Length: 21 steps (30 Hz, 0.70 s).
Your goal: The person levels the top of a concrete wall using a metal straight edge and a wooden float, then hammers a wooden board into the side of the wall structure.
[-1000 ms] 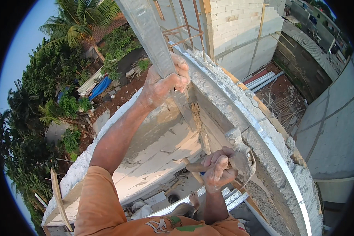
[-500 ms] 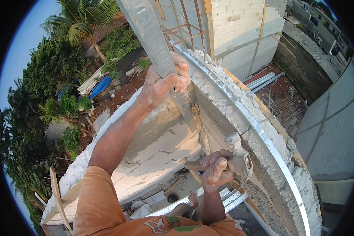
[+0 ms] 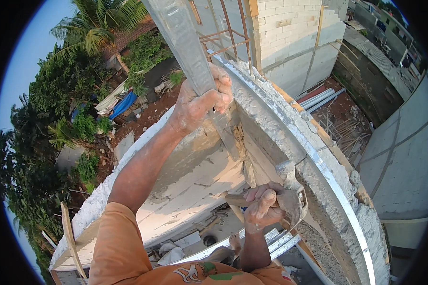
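My left hand [image 3: 200, 105] is closed around a long grey metal channel [image 3: 181, 45] that slants up to the top of the view. The channel's lower end goes down past my fist toward the inside corner of the walls. At the lower middle, my right hand [image 3: 262, 206] grips a claw hammer [image 3: 296, 202] close to its head. Its wooden handle sticks out to the left of my fingers, and its head lies at the right of them, in front of the right-hand wall [image 3: 259, 135]. My fingers hide part of the handle.
A shiny metal strip [image 3: 318, 164] runs along the rough top of the right-hand wall. Rusty rebar [image 3: 230, 28] stands at the far corner. Below me are rubble, a wooden plank and metal profiles [image 3: 280, 242]. Beyond the left wall lies a lower yard with trees [image 3: 57, 80].
The hammer and my right hand have shifted slightly, with the head a little farther right. My left hand keeps its hold on the channel.
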Available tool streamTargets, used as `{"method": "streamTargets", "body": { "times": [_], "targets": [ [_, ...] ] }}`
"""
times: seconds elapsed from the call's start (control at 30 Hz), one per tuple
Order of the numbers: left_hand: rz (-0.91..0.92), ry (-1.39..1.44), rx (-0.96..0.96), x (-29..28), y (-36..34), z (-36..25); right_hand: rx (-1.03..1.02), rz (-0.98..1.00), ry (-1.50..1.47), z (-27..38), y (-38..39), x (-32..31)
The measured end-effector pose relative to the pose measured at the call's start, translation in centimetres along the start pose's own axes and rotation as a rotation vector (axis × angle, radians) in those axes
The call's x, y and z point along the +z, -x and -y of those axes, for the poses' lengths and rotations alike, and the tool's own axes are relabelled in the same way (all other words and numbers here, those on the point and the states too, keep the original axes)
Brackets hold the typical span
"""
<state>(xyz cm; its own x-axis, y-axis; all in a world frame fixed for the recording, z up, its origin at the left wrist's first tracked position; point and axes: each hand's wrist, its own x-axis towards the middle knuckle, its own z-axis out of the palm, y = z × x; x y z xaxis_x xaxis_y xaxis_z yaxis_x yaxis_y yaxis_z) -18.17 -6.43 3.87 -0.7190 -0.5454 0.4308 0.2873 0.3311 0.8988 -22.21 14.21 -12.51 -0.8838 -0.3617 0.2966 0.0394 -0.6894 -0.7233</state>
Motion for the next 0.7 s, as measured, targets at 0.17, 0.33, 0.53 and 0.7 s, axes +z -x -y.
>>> {"method": "streamTargets", "body": {
  "times": [0.17,0.33,0.53,0.7],
  "targets": [
    [-0.015,0.006,0.008,-0.5,0.7,0.2,0.254,0.283,0.473,1.2,-1.1,0.8],
    [0.015,-0.002,0.037,-0.6,0.3,0.5,0.210,0.092,0.244,3.4,-1.9,0.8],
    [0.022,0.011,0.046,0.0,0.1,0.4,0.121,0.195,0.329,-0.5,-2.7,0.3],
    [0.004,0.000,0.040,-0.6,0.5,0.4,0.241,0.250,0.428,1.3,-1.9,-0.2]
  ]
}}
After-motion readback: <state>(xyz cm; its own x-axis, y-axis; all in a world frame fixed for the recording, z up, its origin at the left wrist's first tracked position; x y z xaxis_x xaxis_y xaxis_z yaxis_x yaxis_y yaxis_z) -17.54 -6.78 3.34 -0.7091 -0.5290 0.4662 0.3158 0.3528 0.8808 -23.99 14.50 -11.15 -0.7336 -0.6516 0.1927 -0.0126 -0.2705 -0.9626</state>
